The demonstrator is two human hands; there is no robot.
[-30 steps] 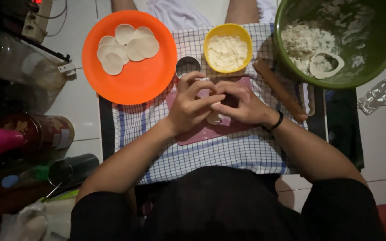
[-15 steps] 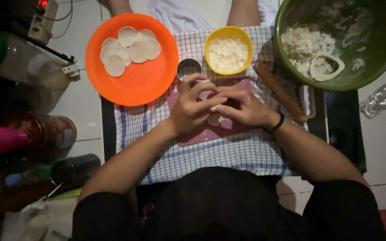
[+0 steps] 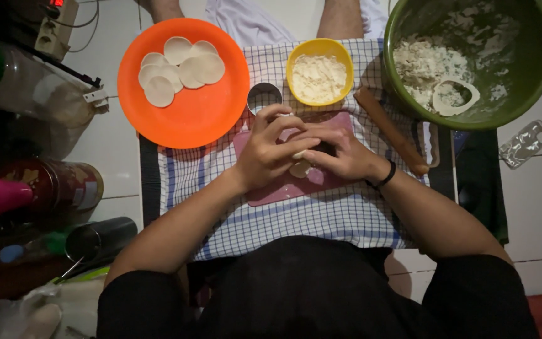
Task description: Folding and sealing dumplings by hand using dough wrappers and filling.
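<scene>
My left hand (image 3: 270,148) and my right hand (image 3: 340,154) meet over a pink cutting board (image 3: 283,188) on a blue checked cloth (image 3: 321,216). Both hands pinch a small pale piece of dough (image 3: 300,164) between the fingers; most of it is hidden by them. A round metal cutter (image 3: 263,96) stands just beyond my left hand. An orange plate (image 3: 186,113) with several flat white dough rounds (image 3: 181,68) lies at the upper left. A yellow bowl of flour (image 3: 319,71) sits beyond my hands.
A green bowl (image 3: 534,56) with dough scraps and a dough ring stands at the upper right. A wooden rolling pin (image 3: 389,129) lies right of my hands. Jars, bottles and a power strip (image 3: 54,31) crowd the left side. Another person's legs show at the top.
My hands have stayed together over the board, fingers shifting slightly on the dough. The view has drifted a little; nothing else moved.
</scene>
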